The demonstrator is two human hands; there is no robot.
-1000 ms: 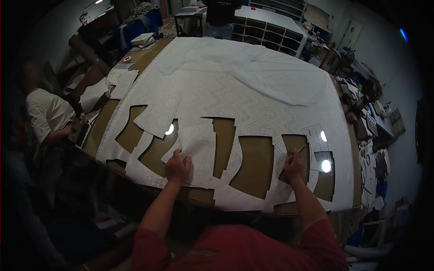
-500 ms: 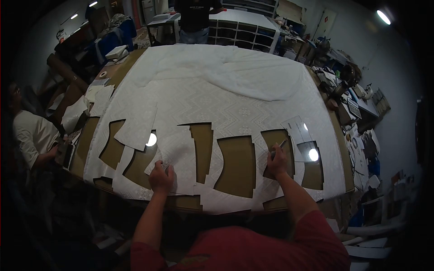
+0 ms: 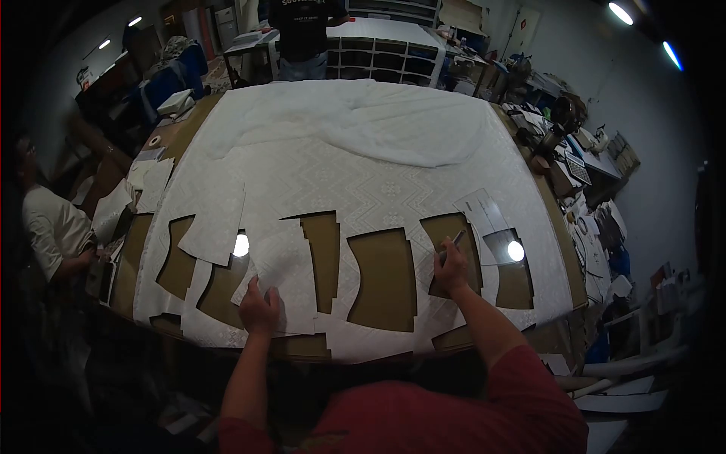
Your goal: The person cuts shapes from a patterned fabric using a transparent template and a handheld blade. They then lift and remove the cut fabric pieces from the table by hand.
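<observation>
My left hand (image 3: 259,309) is at the lower left edge of a cut white patterned fabric piece (image 3: 286,265), its fingers closed on that edge. The piece lies partly over a cut-out in the large white fabric sheet (image 3: 378,198). My right hand (image 3: 452,271) is closed around a slim pen-like tool (image 3: 458,237) that points up and away from me. This hand is over another cut-out where the brown table surface shows. Close to its right lies a clear plastic template (image 3: 481,214). Another cut piece (image 3: 209,231) rests to the left of my left hand.
Bunched white cloth (image 3: 408,132) covers the far part of the table (image 3: 190,136). A person (image 3: 57,227) is at the left edge, and another person (image 3: 304,38) stands beyond the far end. A cluttered bench (image 3: 575,163) runs along the right; a shelved table (image 3: 378,57) stands behind.
The whole view has shifted slightly, so the table appears further left. Both hands keep nearly the same places on the fabric, and the right still holds the pen-like tool.
</observation>
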